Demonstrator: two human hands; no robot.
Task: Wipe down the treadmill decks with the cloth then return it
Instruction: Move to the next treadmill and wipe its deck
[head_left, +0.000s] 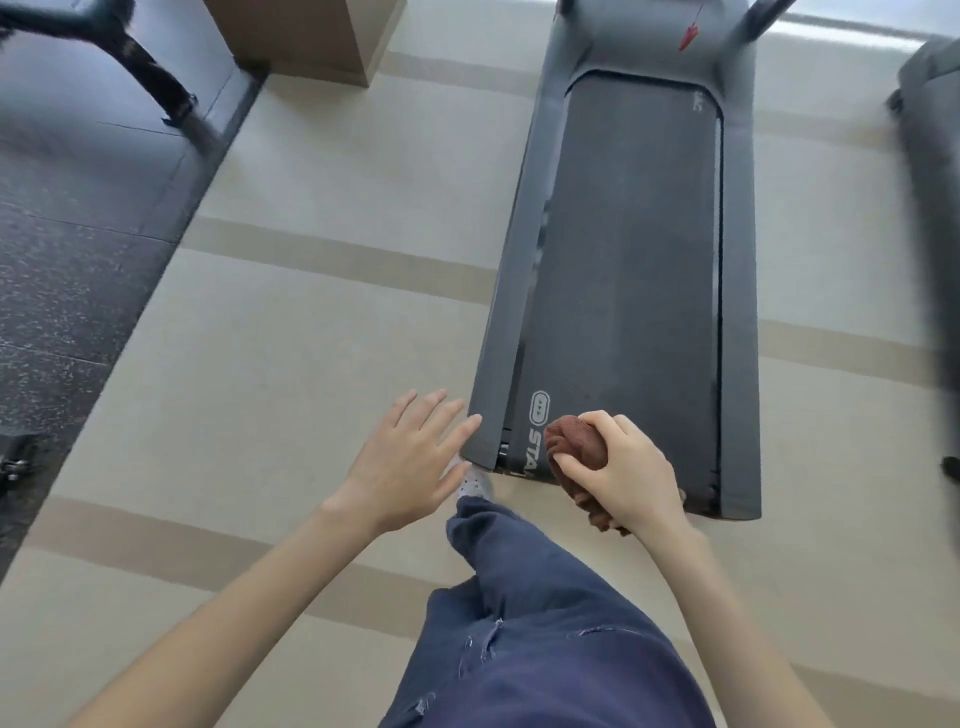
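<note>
Head view, looking down: the right hand (623, 467) sits in the lower centre-right of the frame, its fingers and thumb curled round a bunched brown cloth (576, 447). Part of the cloth protrudes past the knuckles toward the upper left, and another part hangs out below the wrist. Hand and cloth are positioned over the near end of the treadmill deck (634, 260), just beside the white logo lettering (537, 447) printed on the belt; whether the cloth presses on the belt cannot be determined. The left hand (410, 457) is in the lower centre, palm down, fingers straight and spread, holding nothing. Its fingertips lie just beside the near left corner of the grey side rail (501, 338); contact cannot be confirmed. The deck runs from the lower centre-right to the top of the frame, where a red tag (691, 34) hangs over the motor cover. A second treadmill (930, 208) is partly visible at the right edge, blurred. A dark blue trouser leg (545, 623) fills the bottom centre, with a light shoe (475, 483) between the two hands. The beige striped floor (285, 338) meets a dark speckled mat (78, 260) at the left. A brown box (306, 36) stands at the top, left of centre.
</note>
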